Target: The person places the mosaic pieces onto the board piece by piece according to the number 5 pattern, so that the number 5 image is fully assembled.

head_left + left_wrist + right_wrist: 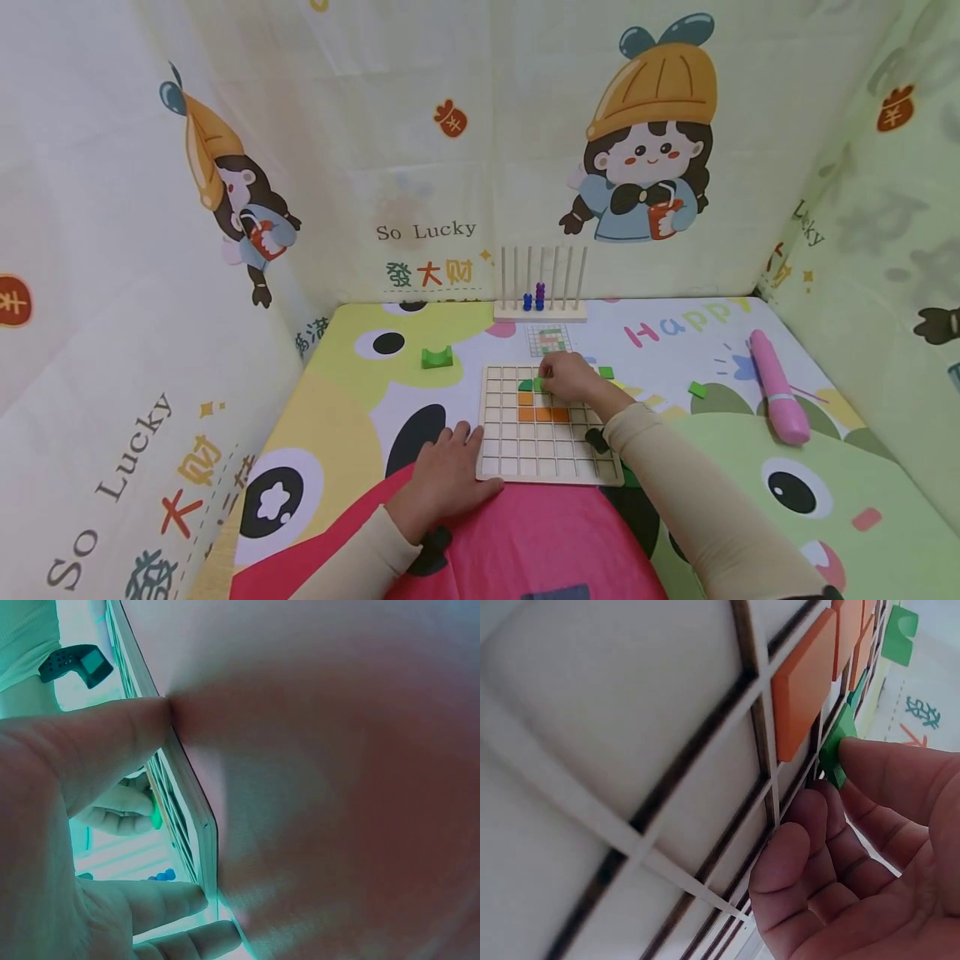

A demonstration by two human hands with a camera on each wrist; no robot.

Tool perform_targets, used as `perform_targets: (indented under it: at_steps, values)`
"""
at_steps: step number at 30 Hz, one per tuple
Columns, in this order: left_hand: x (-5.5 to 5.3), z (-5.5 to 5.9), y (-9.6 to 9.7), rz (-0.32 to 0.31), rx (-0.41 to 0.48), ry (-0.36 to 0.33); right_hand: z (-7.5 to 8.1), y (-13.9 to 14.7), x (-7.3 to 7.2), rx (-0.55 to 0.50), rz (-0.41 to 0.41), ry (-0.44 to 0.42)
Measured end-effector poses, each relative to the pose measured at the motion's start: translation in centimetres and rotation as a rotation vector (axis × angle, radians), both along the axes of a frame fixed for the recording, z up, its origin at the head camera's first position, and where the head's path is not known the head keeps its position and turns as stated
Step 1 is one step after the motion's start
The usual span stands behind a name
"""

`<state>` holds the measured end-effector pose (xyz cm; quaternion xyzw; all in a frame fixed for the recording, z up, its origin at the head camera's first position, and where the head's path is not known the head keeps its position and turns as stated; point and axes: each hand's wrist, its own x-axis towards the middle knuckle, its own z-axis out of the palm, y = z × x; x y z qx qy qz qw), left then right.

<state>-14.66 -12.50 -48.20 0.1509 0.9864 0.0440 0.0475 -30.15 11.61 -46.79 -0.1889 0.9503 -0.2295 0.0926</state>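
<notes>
A wooden grid board (502, 450) lies on the table with several orange tiles (526, 414) in its cells. A dark green piece (526, 385) sits in a cell above them. My right hand (573, 379) pinches a green tile (838, 746) between thumb and fingers at the grid's upper part, beside that piece. Whether the tile is seated in a cell cannot be told. My left hand (442, 473) rests at the board's near left corner, fingers extended along the left side. Its thumb touches the front edge in the left wrist view.
Behind the board lies a printed pattern card (549, 340). A peg rack (540, 316) with blue and purple beads stands at the back. A green arched block (437, 357) is left; loose green tiles (697, 389) and a pink wand-shaped object (780, 387) are right.
</notes>
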Motion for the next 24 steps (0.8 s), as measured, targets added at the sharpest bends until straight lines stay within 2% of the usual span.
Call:
perform_targets:
  at_steps: [6,12,16,24]
  values:
    - [0.1,0.1,0.2,-0.002,-0.002,-0.003,0.1,0.2,0.3,0.048,0.037,0.038]
    - [0.0,0.2,0.3,0.008,0.002,-0.008,1.2,1.4,1.2,-0.006,0.065,0.003]
    - [-0.1,0.2,0.2,0.005,0.003,-0.008,1.6,2.8,1.4,-0.062,0.021,-0.044]
    - [0.0,0.2,0.1,0.001,0.015,-0.009,1.2,6.1,1.5,-0.135,-0.071,-0.075]
